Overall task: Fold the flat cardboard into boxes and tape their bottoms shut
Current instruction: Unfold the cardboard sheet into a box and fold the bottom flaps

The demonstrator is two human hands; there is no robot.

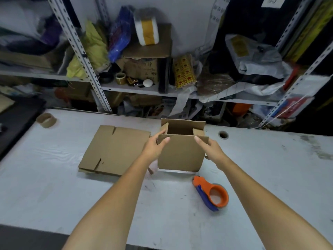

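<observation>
Left hand (154, 147): fingers (164, 140) clamped on the upper left corner of the box (180, 156), thumb on the near panel, the others round the side flap.
Right hand (211, 149): thumb laid on the near panel's upper right corner, remaining fingers curled round the box's right side, mostly hidden.
Box: upright, top flaps open, at mid-desk (54, 168).
Flat cardboard (115, 150): stacked at the box's 9 o'clock, just beside it.
Tape dispenser (210, 193): orange and blue, lying on its side at 5 o'clock, near.
Tape core (46, 120): 10 o'clock, well apart.
Cable hole (223, 134): 2 o'clock.
Shelving (126, 88): cluttered, 12 o'clock.
</observation>
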